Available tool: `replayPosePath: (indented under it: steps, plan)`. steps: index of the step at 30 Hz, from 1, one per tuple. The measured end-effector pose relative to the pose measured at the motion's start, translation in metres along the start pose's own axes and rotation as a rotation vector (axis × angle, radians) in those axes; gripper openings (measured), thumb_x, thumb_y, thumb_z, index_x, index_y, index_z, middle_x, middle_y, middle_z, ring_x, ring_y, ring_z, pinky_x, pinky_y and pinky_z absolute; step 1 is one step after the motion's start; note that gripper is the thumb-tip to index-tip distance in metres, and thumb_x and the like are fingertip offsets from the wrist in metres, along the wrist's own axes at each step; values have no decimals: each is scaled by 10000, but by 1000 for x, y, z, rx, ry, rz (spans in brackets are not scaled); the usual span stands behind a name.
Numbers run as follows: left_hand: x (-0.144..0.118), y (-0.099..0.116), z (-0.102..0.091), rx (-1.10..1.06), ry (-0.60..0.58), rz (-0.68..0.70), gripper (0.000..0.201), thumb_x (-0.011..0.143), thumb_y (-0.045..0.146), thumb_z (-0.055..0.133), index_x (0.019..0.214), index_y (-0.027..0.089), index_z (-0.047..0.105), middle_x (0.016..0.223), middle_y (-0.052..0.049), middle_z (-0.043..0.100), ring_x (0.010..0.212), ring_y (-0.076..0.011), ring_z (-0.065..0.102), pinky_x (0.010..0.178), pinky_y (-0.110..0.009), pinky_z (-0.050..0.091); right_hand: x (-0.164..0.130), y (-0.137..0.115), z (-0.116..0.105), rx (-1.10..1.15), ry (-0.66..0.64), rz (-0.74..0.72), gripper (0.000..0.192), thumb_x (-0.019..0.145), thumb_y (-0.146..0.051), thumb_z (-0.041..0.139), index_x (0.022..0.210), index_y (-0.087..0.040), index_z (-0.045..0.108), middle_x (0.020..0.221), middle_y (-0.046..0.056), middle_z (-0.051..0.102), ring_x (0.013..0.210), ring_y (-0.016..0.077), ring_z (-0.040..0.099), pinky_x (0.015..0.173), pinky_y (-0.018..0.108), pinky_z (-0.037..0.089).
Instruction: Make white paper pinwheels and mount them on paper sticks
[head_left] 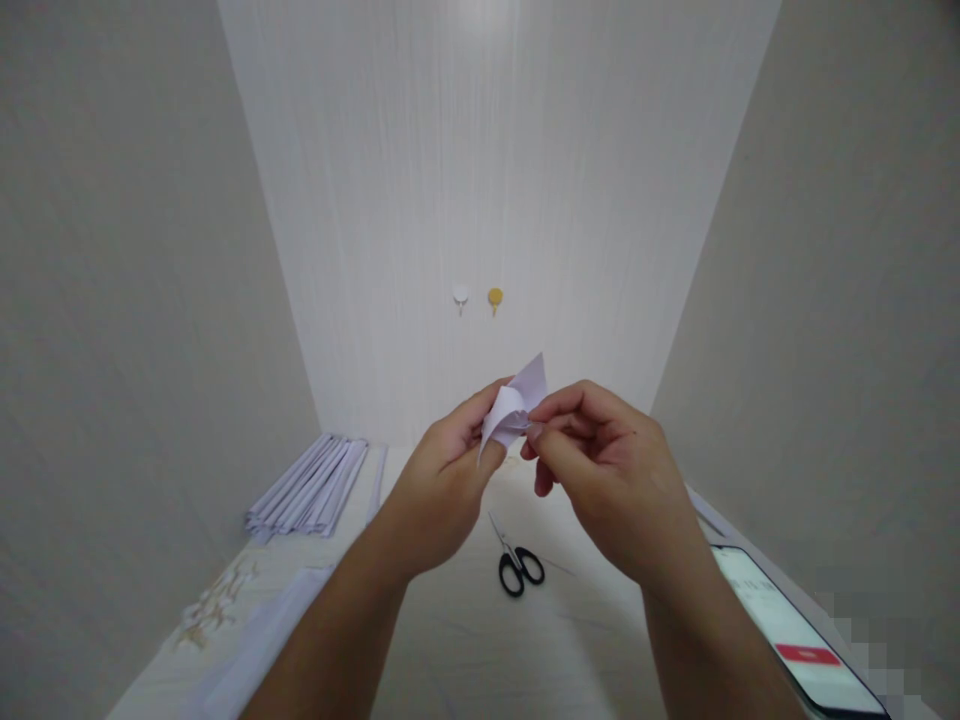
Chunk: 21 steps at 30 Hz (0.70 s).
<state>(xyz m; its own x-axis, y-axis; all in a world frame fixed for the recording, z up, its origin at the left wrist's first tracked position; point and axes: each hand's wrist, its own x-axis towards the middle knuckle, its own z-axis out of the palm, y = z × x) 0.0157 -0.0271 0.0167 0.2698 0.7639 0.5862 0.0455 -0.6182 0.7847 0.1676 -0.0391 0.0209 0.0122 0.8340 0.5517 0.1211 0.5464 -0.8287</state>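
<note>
Your left hand [442,480] and right hand [607,470] both pinch a small folded piece of white paper [514,405], held up above the table [465,640]. Below it lie black-handled scissors [516,560]; a phone [795,630] lies at your right.

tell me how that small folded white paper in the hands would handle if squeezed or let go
The folded paper looks thin and light; pinched between the left hand and right hand, it would probably crease easily. Its curled flap suggests it is floppy, and it likely would flutter if dropped.
</note>
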Motion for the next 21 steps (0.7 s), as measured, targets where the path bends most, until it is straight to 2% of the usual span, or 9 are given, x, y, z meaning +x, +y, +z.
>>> replayPosePath:
  steps: [4, 7, 10, 13, 16, 18, 21]
  plan:
    - [0, -5, -2, 57, -9, -35, 365, 911, 101, 499, 1164, 234, 727, 1053, -22, 742, 952, -209, 655, 879, -313, 514, 1, 1, -2, -82, -40, 32, 75, 805, -146, 628, 825, -214, 653, 643, -23, 686, 495, 118, 591, 452, 226, 422]
    - [-1, -10, -3, 55, 45, -81, 355, 911, 131, 531, 1233, 231, 644, 1088, -25, 743, 942, -194, 665, 839, -296, 509, 2, 2, -2, -135, -45, 40, 80, 795, -147, 618, 816, -219, 645, 645, -20, 679, 502, 130, 586, 444, 235, 403]
    - [-2, -15, -2, -4, 83, -154, 284, 920, 199, 572, 1200, 229, 536, 948, -3, 747, 770, -160, 636, 699, -268, 479, 3, 4, -3, -152, -29, 45, 39, 815, -184, 647, 832, -219, 648, 658, -10, 692, 508, 138, 598, 457, 244, 421]
    - [-1, -17, 1, -50, 154, -196, 178, 919, 258, 610, 1069, 240, 517, 821, 33, 724, 648, -135, 592, 621, -246, 437, 4, 5, -3, -124, -16, 54, 31, 842, -231, 678, 841, -213, 652, 683, 2, 716, 503, 133, 606, 463, 241, 434]
    - [1, -18, 5, -93, 219, -169, 175, 905, 270, 649, 1058, 220, 580, 882, -2, 747, 723, -153, 649, 687, -270, 492, 4, 7, -3, -94, 2, 37, 53, 855, -246, 691, 850, -205, 658, 705, 14, 734, 502, 133, 620, 456, 237, 441]
    - [2, -19, 8, -103, 249, -118, 208, 902, 254, 657, 1098, 188, 635, 996, -53, 763, 855, -182, 688, 806, -310, 529, 4, 8, -4, -88, 12, 20, 57, 861, -250, 698, 865, -205, 663, 717, 18, 742, 507, 138, 631, 461, 242, 456]
    - [3, -21, 12, -91, 252, -62, 276, 922, 232, 631, 1186, 161, 673, 1154, -96, 751, 1049, -220, 691, 968, -349, 512, 4, 10, -4, -97, 16, 13, 60, 868, -254, 702, 864, -209, 662, 728, 15, 747, 510, 138, 637, 472, 248, 468]
